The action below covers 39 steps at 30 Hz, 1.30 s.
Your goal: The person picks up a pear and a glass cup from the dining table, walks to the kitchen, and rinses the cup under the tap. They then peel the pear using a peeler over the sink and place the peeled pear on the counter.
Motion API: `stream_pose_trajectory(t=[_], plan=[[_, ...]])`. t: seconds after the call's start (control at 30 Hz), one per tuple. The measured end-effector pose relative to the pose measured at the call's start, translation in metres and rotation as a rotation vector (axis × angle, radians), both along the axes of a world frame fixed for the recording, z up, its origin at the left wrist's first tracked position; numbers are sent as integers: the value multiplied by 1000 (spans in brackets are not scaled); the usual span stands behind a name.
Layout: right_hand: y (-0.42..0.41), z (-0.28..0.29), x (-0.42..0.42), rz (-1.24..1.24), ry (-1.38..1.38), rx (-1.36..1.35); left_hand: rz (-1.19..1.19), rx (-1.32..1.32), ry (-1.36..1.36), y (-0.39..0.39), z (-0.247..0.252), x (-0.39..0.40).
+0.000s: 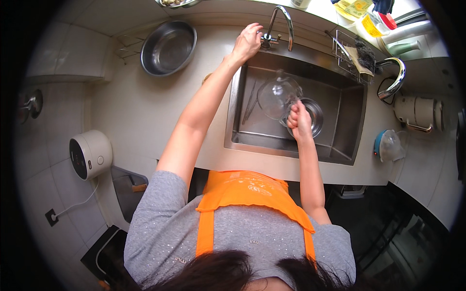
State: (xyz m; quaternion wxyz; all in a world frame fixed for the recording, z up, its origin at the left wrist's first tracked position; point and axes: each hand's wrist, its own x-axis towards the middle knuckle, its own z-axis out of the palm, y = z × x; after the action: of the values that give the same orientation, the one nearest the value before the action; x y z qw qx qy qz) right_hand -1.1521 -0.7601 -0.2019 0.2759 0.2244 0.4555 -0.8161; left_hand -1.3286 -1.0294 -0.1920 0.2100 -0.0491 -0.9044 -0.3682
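My left hand [249, 42] is stretched to the chrome faucet [290, 27] behind the sink, its fingers curled at the faucet's lever. In my right hand [300, 122] is the handle of a clear, round-bodied glass jug [277, 95], held over the stainless steel sink [340, 123]. The jug's outline is somewhat blurred, and I cannot tell whether it has liquid in it. Partly hidden under my right hand, a shiny metal bowl [317, 115] stands in the sink. Several thin sticks, perhaps chopsticks [249, 105], lie along the sink's left side.
A large metal basin [168, 49] leans at the counter's back left. Right of the sink are a wire rack [338, 54] with a dark scrubber [364, 54], a second curved spout [397, 80], a beige kettle-like appliance [415, 112] and a blue-based item [387, 145]. A white appliance [96, 154] sits at left.
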Motion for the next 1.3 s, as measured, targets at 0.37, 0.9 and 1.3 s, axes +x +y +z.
stream_pose_trajectory(t=[0.37,0.9,1.3], plan=[[-36,30,-18,252,408,514,-55,-123,-129,-1,-1,0],[-37,47,-22,223,389,569,-183,-103,79,-5,-44,63],[-26,48,-13,147,338,548,-298,257,-534,76,-64,291]])
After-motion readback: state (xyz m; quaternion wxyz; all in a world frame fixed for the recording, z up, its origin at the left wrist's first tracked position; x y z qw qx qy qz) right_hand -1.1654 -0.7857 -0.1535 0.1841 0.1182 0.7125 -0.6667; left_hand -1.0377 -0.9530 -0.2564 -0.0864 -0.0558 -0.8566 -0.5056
